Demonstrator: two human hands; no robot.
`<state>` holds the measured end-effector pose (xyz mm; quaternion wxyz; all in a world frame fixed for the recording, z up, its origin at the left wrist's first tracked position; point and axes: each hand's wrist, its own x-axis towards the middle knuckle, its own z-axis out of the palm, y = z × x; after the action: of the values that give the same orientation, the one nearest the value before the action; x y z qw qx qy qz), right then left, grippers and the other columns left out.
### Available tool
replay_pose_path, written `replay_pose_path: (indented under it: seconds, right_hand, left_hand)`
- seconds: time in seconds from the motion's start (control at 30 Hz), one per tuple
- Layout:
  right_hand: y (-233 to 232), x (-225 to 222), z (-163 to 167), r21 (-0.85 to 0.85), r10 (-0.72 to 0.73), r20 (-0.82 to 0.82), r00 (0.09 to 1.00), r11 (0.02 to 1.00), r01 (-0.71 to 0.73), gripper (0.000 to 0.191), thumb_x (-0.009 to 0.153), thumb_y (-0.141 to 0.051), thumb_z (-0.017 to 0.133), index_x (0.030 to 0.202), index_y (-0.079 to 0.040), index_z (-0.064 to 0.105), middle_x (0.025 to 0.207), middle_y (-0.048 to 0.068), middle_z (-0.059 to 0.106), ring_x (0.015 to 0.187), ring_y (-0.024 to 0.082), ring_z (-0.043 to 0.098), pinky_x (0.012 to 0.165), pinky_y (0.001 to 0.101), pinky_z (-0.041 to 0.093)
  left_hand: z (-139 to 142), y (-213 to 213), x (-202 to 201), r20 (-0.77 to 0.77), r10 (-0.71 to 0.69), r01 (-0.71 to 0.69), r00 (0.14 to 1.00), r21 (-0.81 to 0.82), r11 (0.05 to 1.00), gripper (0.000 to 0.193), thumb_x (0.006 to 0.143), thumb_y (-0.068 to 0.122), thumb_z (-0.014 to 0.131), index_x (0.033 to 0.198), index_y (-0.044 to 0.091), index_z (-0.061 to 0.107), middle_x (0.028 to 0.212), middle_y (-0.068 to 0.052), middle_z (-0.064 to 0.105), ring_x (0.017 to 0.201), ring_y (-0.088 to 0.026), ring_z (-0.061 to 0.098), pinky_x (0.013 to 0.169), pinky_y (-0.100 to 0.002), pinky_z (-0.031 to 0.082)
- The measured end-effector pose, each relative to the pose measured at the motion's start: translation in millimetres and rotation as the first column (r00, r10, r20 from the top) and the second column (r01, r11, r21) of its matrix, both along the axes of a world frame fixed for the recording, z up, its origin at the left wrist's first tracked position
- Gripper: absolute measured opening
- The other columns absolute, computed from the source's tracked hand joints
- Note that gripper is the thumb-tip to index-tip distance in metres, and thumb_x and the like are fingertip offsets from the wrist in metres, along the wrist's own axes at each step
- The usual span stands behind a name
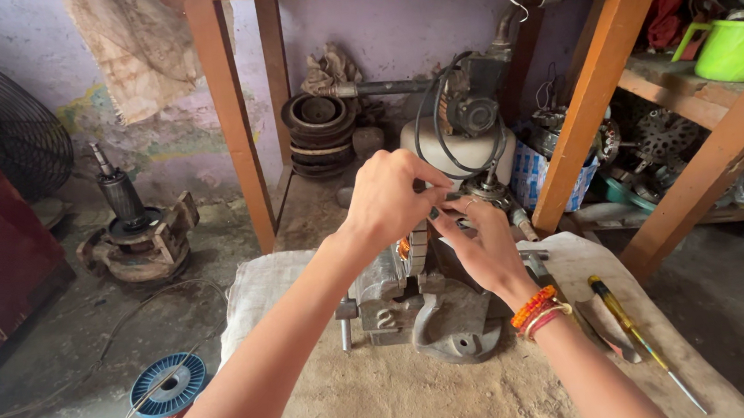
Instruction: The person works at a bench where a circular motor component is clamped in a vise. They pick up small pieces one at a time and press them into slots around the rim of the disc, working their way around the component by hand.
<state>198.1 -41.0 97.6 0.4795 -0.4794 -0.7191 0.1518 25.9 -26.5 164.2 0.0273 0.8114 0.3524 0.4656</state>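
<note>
Head view, looking down on a sacking-covered workbench [387, 394] inside a dusty workshop with lilac plaster walls. Grey cast-metal motor housing [415, 307] sitting mid-bench, copper windings showing at its top. Left hand [389, 194] curled above the housing, fingertips pinched together on something too small to make out. Right hand [481, 240], beaded orange wristband below it, fingers bent and meeting the left's at the same spot. Yellow-handled screwdriver [634, 330] lying at the right edge. Blue wire spool [169, 388] on the floor, left. Orange-painted wooden shelf frame [589, 95] behind.
</note>
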Motion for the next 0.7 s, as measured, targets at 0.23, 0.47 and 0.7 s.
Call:
replay_pose_path:
  seconds: [0.23, 0.47, 0.7]
  right_hand:
    - [9, -9, -17, 0.238, -0.005, -0.089, 0.996, 0.971, 0.026, 0.026, 0.091, -0.019, 0.069, 0.107, 0.001, 0.076, 0.104, 0.010, 0.076, 0.087, 0.014, 0.071, 0.069, 0.0277, 0.054]
    - [6, -7, -12, 0.158, 0.004, -0.117, 0.993, 0.987, 0.014, 0.025, 0.090, -0.017, 0.068, 0.108, -0.002, 0.078, 0.099, 0.008, 0.078, 0.076, 0.010, 0.070, 0.061, 0.0246, 0.051]
    - [2, -9, -9, 0.142, -0.016, -0.100, 0.995, 0.989, 0.030, 0.024, 0.092, -0.019, 0.071, 0.108, -0.002, 0.078, 0.099, 0.010, 0.078, 0.074, 0.012, 0.070, 0.061, 0.0257, 0.052]
  left_hand:
    - [-5, -12, -17, 0.099, -0.194, 0.192, 0.976, 0.027, 0.981, 0.017, 0.077, -0.001, 0.075, 0.094, 0.003, 0.079, 0.098, -0.012, 0.079, 0.095, -0.026, 0.078, 0.088, -0.034, 0.059]
    - [-11, -26, -30, 0.110, -0.123, 0.109, 0.986, 0.131, 0.985, 0.019, 0.080, -0.003, 0.073, 0.098, 0.001, 0.077, 0.108, -0.011, 0.076, 0.101, -0.028, 0.073, 0.088, -0.035, 0.058]
    - [-26, -36, -37, 0.052, -0.015, -0.008, 0.999, 0.415, 0.910, 0.014, 0.080, -0.004, 0.073, 0.094, -0.001, 0.074, 0.105, -0.010, 0.074, 0.103, -0.028, 0.069, 0.090, -0.038, 0.055]
